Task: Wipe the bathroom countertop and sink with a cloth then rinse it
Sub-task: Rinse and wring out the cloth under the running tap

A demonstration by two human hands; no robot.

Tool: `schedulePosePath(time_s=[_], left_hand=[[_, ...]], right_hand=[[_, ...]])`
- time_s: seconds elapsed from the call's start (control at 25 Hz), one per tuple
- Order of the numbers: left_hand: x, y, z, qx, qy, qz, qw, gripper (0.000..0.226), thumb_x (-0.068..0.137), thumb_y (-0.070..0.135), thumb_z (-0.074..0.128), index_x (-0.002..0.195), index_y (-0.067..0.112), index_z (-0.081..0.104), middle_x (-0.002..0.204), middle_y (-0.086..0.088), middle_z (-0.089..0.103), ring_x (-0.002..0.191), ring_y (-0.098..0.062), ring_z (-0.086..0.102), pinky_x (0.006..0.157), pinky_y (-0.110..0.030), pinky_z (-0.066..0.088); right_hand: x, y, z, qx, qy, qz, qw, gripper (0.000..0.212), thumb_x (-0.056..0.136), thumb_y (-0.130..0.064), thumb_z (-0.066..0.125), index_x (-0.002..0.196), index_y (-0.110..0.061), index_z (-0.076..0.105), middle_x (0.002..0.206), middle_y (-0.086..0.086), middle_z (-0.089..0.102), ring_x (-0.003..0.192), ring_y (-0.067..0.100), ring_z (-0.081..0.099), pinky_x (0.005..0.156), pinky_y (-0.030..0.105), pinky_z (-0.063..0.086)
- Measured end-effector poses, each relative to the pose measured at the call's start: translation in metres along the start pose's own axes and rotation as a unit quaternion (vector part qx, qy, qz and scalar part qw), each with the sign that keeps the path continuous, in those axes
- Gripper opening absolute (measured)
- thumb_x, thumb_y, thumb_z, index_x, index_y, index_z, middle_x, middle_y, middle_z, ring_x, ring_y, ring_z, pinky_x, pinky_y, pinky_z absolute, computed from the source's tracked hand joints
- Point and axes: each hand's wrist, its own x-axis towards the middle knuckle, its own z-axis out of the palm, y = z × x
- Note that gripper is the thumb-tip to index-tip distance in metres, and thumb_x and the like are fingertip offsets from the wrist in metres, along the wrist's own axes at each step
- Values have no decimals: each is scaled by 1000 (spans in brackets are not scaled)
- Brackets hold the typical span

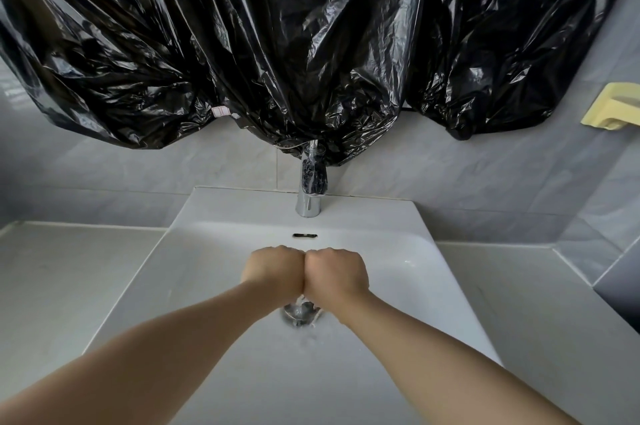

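Both my fists are pressed knuckle to knuckle over the middle of the white sink (194, 286). My left hand (273, 270) and my right hand (336, 274) are clenched tight. A small pale wet bit of the cloth (300, 298) peeks out beneath them; the rest is hidden inside the fists. Water drips from it onto the metal drain (298, 315) directly below. The chrome faucet (310, 196) stands behind the basin, and I see no stream from its spout. The pale countertop (69, 279) lies on both sides of the sink.
Black plastic sheeting (311, 43) hangs over the wall above, down to the faucet top. A yellow soap dish (613, 106) is fixed to the tiled wall at the right. An overflow slot (304, 235) sits in the basin's back wall.
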Motion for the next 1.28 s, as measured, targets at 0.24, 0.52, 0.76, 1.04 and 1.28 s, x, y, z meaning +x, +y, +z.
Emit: schedulePosePath(time_s=[0.24, 0.52, 0.76, 1.04, 1.28], left_hand=[[2, -11, 0, 97, 110, 174, 974, 22, 75, 5, 52, 94, 14, 59, 92, -3, 68, 83, -25, 64, 61, -25, 37], [-1, -18, -5, 111, 137, 285, 942, 17, 49, 11, 69, 61, 17, 58, 54, 1, 57, 49, -19, 56, 47, -19, 25], [11, -22, 6, -252, -46, -74, 964, 8, 84, 9, 47, 81, 13, 53, 84, -6, 61, 76, -24, 55, 59, -23, 41], [-8, -21, -3, -449, -363, -79, 813, 41, 82, -4, 49, 58, 20, 26, 45, 6, 21, 43, -9, 17, 41, -18, 10], [-6, -1, -2, -113, -155, -14, 981, 12, 85, 3, 41, 82, 10, 50, 62, -1, 36, 62, -18, 42, 50, -20, 34]], right_hand=[[-13, -8, 9, 232, -56, 138, 961, 6, 78, -12, 48, 74, -16, 50, 78, 3, 62, 71, 25, 53, 59, 24, 38], [-22, -9, 1, 559, -195, 230, 773, 27, 74, 0, 55, 59, -15, 39, 38, -7, 31, 37, 12, 24, 40, 20, 19], [-29, 2, 11, 502, 74, 126, 853, 51, 80, -8, 61, 122, -28, 41, 101, -7, 62, 72, 13, 61, 68, 32, 51], [-13, 9, 26, 37, 261, -232, 936, 64, 60, -17, 76, 119, -17, 50, 115, 3, 54, 88, 22, 57, 66, 26, 48], [-5, -7, -3, -75, 112, -53, 989, 35, 51, -17, 77, 69, -17, 47, 67, 5, 64, 54, 25, 54, 43, 19, 18]])
